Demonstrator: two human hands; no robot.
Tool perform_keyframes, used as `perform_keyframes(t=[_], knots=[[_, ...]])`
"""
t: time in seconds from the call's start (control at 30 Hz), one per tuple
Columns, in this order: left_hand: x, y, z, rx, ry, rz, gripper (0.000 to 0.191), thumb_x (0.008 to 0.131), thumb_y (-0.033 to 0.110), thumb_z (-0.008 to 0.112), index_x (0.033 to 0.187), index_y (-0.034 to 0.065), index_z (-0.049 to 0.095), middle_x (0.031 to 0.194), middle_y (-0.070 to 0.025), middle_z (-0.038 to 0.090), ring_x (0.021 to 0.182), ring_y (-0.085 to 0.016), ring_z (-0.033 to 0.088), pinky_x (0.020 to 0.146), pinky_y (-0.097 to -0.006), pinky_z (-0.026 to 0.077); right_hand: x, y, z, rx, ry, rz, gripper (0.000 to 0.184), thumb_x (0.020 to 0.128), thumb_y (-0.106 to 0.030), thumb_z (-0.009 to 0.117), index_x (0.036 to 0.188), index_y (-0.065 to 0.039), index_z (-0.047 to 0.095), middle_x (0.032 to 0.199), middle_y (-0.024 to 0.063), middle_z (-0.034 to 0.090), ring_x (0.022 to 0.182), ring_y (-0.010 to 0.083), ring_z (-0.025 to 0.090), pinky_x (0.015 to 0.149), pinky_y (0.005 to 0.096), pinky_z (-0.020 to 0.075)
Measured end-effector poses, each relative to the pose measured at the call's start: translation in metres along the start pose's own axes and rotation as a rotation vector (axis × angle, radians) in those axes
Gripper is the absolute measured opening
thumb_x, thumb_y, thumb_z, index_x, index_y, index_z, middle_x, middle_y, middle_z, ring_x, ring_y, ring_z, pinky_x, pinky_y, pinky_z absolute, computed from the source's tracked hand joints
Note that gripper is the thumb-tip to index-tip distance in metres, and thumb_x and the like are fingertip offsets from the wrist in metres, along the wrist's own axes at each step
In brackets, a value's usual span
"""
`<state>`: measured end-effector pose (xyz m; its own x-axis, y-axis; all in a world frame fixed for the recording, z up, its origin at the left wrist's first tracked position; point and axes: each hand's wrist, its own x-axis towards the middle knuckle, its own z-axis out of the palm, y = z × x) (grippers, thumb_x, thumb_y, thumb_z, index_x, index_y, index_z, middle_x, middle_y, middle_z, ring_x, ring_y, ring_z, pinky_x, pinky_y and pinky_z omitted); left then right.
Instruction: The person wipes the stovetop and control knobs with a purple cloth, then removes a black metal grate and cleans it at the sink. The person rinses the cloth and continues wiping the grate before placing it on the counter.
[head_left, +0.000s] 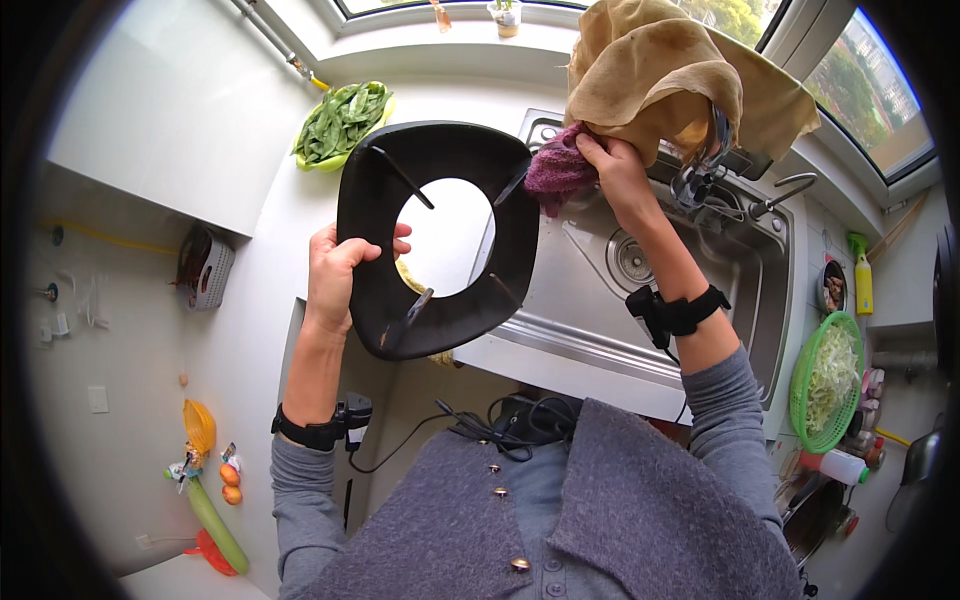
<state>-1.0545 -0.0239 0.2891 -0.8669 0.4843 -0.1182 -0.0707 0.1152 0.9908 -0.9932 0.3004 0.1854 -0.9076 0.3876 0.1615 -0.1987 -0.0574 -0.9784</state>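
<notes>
My left hand (337, 274) grips the left side of a black stove pan support (442, 330), a squarish ring with a round central opening and short prongs. The ring is held up over the counter and the sink's left edge. In my right hand (619, 176) is a bunched purple cloth (559, 172), close to the ring's upper right corner; whether they touch is hard to tell. Behind my right hand, a tan cloth (652, 82) is draped over something by the window and partly covers the faucet area.
The stainless steel sink (592, 277) lies below my right forearm. Green bean pods (341, 124) fill a light green bowl at the back left. A green basket of shredded vegetable (829, 375) and a yellow spray bottle (862, 281) stand at the right.
</notes>
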Motion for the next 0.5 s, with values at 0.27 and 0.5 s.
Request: perform_keyframes(t=[0.27,0.5], knots=[[-0.001,0.007,0.002,-0.269,0.024,0.021,0.041,0.070,-0.005,0.043,0.104,-0.0162,0.063,0.101,-0.0249,0.069,0.086,-0.029,0.070,0.084,-0.0370,0.057,-0.027,0.014,0.035,0.414,-0.117,0.180,0.036,0.094,-0.004,0.058,0.131,-0.007,0.059,0.106,0.0011,0.065,0.097,0.0087,0.060,0.088,0.0235,0.0487],[0.002,-0.017,0.001,-0.468,-0.075,-0.119,0.057,0.077,0.008,0.044,0.129,-0.0168,0.046,0.128,-0.0274,0.057,0.115,-0.032,0.061,0.101,-0.0428,0.049,-0.001,0.026,0.049,0.025,0.183,-0.140,0.031,0.090,0.005,0.060,0.119,-0.004,0.065,0.107,0.0006,0.065,0.097,0.0083,0.059,0.089,0.0229,0.0468]])
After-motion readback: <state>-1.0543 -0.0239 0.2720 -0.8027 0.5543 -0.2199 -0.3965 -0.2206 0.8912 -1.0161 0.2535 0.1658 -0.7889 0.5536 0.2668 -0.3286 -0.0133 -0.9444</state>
